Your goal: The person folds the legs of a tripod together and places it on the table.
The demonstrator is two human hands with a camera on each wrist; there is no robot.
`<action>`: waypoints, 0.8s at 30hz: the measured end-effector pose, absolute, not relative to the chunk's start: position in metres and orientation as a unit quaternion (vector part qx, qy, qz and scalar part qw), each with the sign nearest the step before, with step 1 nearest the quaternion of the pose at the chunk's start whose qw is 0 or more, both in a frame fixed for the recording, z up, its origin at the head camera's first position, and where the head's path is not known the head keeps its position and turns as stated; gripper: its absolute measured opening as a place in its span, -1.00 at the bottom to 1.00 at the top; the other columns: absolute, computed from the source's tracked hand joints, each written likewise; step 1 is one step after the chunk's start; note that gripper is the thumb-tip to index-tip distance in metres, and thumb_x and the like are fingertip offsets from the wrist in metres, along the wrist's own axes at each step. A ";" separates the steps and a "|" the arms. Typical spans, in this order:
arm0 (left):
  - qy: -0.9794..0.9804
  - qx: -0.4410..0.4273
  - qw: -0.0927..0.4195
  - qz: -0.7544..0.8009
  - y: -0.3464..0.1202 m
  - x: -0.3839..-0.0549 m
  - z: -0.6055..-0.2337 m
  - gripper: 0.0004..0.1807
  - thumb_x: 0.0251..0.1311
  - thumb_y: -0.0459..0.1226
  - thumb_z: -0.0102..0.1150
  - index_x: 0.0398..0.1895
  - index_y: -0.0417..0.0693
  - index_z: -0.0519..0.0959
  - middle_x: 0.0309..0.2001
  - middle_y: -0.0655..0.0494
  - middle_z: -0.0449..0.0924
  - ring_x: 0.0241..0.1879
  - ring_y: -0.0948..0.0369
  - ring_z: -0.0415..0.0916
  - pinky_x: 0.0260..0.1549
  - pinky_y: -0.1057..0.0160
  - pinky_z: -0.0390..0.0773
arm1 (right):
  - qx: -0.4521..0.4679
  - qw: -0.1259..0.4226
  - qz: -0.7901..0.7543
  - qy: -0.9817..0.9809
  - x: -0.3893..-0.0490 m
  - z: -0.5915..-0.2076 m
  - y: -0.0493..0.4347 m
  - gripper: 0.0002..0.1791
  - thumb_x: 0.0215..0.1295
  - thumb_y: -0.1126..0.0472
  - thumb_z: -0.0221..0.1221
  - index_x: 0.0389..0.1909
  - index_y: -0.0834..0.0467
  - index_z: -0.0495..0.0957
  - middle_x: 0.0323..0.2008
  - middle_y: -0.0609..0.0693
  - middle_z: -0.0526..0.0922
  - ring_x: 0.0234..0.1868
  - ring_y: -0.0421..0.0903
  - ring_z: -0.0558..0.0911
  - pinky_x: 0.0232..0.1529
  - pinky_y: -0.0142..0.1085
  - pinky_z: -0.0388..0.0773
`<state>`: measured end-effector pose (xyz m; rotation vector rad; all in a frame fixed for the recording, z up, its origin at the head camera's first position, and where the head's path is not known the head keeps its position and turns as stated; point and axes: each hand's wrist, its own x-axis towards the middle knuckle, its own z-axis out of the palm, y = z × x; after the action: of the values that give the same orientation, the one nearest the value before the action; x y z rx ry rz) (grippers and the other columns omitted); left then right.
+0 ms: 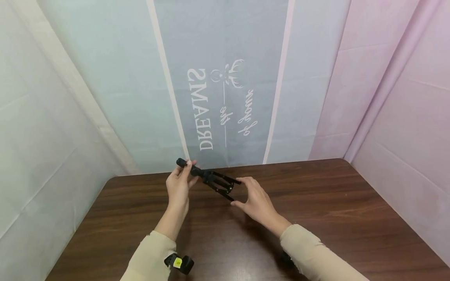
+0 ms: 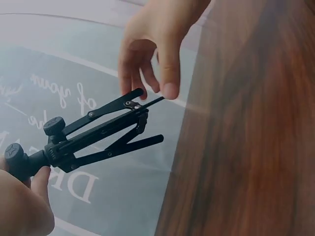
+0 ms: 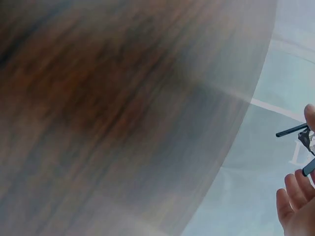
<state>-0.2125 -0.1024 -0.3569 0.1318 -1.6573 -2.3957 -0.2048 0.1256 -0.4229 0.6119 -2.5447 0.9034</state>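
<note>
A black mini tripod [image 1: 207, 177] is held in the air above the far part of the table, tilted, its legs partly spread. My left hand [image 1: 178, 189] grips it round the head end, thumb on top. At the other end, my right hand [image 1: 259, 199] spans the leg tips, with thumb and fingertips on different legs. The left wrist view shows the tripod's knobs, hinged braces and centre column [image 2: 93, 135] between the hands. In the right wrist view only two leg ends [image 3: 291, 130] and part of the right hand [image 3: 300, 216] appear at the edge.
Under the hands lies a dark brown wood-grain table [image 1: 218, 242]. A pale fabric backdrop [image 1: 225, 47] with mirrored white lettering hangs behind its far edge, and more fabric hangs at both sides. A black wrist device [image 1: 181, 263] with a yellow label sits at the left sleeve.
</note>
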 end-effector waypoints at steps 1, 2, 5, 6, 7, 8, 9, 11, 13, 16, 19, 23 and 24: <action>-0.566 0.046 0.116 -0.815 -0.103 -0.211 -0.358 -0.50 0.38 -0.10 0.18 0.20 -0.29 0.47 0.06 0.02 0.66 0.14 0.04 0.56 0.00 0.26 0.60 | 0.226 0.194 0.310 -0.903 -0.205 -0.423 0.126 -0.16 -0.05 0.11 0.57 0.27 0.21 0.43 0.13 0.07 0.52 0.14 0.05 0.53 0.05 -0.02 0.55; -0.568 0.045 0.119 -0.813 -0.104 -0.209 -0.359 -0.49 0.37 -0.09 0.19 0.20 -0.29 0.47 0.03 0.06 0.67 0.13 0.05 0.57 0.00 0.25 0.60 | 0.233 0.202 0.302 -0.902 -0.205 -0.422 0.127 -0.18 -0.04 0.12 0.57 0.26 0.21 0.44 0.12 0.07 0.52 0.13 0.04 0.54 0.04 -0.02 0.56; -0.590 0.037 0.135 -0.795 -0.107 -0.205 -0.364 -0.50 0.34 -0.07 0.21 0.16 -0.26 0.52 -0.02 0.08 0.70 0.05 0.12 0.63 -0.01 0.21 0.61 | 0.249 0.215 0.287 -0.900 -0.205 -0.421 0.130 -0.24 -0.03 0.15 0.55 0.22 0.19 0.48 0.09 0.04 0.55 0.09 0.02 0.56 0.02 -0.05 0.57; -0.597 0.030 0.142 -0.789 -0.108 -0.204 -0.365 -0.52 0.33 -0.07 0.23 0.14 -0.25 0.55 -0.02 0.05 0.70 0.02 0.14 0.64 -0.02 0.18 0.61 | 0.254 0.217 0.284 -0.899 -0.205 -0.420 0.132 -0.25 -0.03 0.15 0.55 0.21 0.19 0.48 0.08 0.03 0.56 0.09 0.01 0.56 0.02 -0.05 0.57; -0.607 0.022 0.148 -0.781 -0.110 -0.203 -0.367 -0.54 0.32 -0.08 0.25 0.12 -0.23 0.56 -0.03 0.02 0.70 -0.01 0.15 0.66 -0.02 0.15 0.62 | 0.257 0.217 0.283 -0.898 -0.205 -0.419 0.133 -0.27 -0.03 0.15 0.55 0.20 0.19 0.50 0.07 0.03 0.57 0.09 0.00 0.56 0.02 -0.06 0.57; -0.619 0.015 0.155 -0.770 -0.112 -0.202 -0.368 -0.55 0.30 -0.08 0.27 0.10 -0.21 0.58 -0.03 -0.01 0.70 -0.05 0.17 0.67 -0.03 0.13 0.63 | 0.261 0.218 0.281 -0.897 -0.205 -0.418 0.135 -0.27 -0.03 0.15 0.55 0.19 0.19 0.50 0.07 0.03 0.57 0.09 0.00 0.57 0.02 -0.06 0.58; -0.631 0.008 0.161 -0.759 -0.114 -0.201 -0.369 -0.57 0.29 -0.09 0.29 0.08 -0.20 0.60 -0.04 -0.03 0.71 -0.07 0.18 0.67 -0.05 0.12 0.63 | 0.265 0.219 0.279 -0.897 -0.205 -0.417 0.137 -0.28 -0.03 0.15 0.55 0.19 0.20 0.51 0.06 0.03 0.58 0.09 0.00 0.57 0.03 -0.06 0.58; -0.657 -0.006 0.171 -0.735 -0.119 -0.200 -0.372 -0.59 0.25 -0.11 0.33 0.05 -0.17 0.63 -0.06 -0.04 0.72 -0.08 0.20 0.67 -0.03 0.15 0.63 | 0.273 0.223 0.270 -0.896 -0.207 -0.415 0.141 -0.29 -0.04 0.15 0.55 0.18 0.20 0.52 0.06 0.03 0.59 0.09 0.00 0.57 0.05 -0.07 0.57; -0.681 -0.011 0.175 -0.711 -0.123 -0.200 -0.373 -0.60 0.20 -0.12 0.38 0.01 -0.18 0.66 -0.09 -0.03 0.72 -0.09 0.20 0.68 -0.05 0.23 0.63 | 0.282 0.232 0.257 -0.895 -0.208 -0.413 0.146 -0.29 -0.05 0.16 0.55 0.17 0.21 0.53 0.05 0.04 0.60 0.08 0.00 0.58 0.04 -0.07 0.58; -0.720 -0.007 0.170 -0.673 -0.131 -0.199 -0.372 -0.59 0.14 -0.11 0.44 -0.03 -0.17 0.69 -0.11 0.01 0.73 -0.08 0.24 0.67 -0.07 0.35 0.61 | 0.303 0.251 0.229 -0.890 -0.211 -0.407 0.153 -0.30 -0.06 0.15 0.54 0.15 0.22 0.54 0.04 0.04 0.61 0.06 0.01 0.59 0.09 -0.07 0.55; -0.748 -0.009 0.152 -0.646 -0.137 -0.198 -0.371 -0.57 0.13 -0.10 0.45 -0.02 -0.17 0.69 -0.06 0.01 0.71 -0.09 0.23 0.66 -0.13 0.36 0.62 | 0.325 0.264 0.202 -0.886 -0.213 -0.400 0.159 -0.32 -0.06 0.14 0.52 0.14 0.22 0.54 0.03 0.04 0.60 0.03 0.01 0.60 0.07 -0.08 0.56; -0.772 -0.031 0.122 -0.623 -0.146 -0.199 -0.372 -0.58 0.13 -0.13 0.45 0.01 -0.16 0.68 -0.02 0.00 0.68 -0.07 0.20 0.64 -0.13 0.32 0.62 | 0.338 0.271 0.167 -0.886 -0.216 -0.390 0.167 -0.31 -0.06 0.13 0.50 0.15 0.22 0.54 0.05 0.07 0.59 0.05 0.05 0.59 0.08 -0.06 0.55; -0.778 -0.037 0.116 -0.616 -0.148 -0.199 -0.373 -0.58 0.12 -0.13 0.45 0.01 -0.13 0.69 -0.02 0.01 0.67 -0.06 0.20 0.64 -0.14 0.32 0.62 | 0.341 0.271 0.159 -0.886 -0.217 -0.388 0.169 -0.31 -0.06 0.13 0.51 0.14 0.22 0.54 0.05 0.08 0.59 0.06 0.06 0.58 0.11 -0.04 0.53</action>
<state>-0.1992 -0.1481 -0.3727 -0.1076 -2.2801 -1.8042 -0.2167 0.1687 -0.3879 0.9184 -2.3856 0.4283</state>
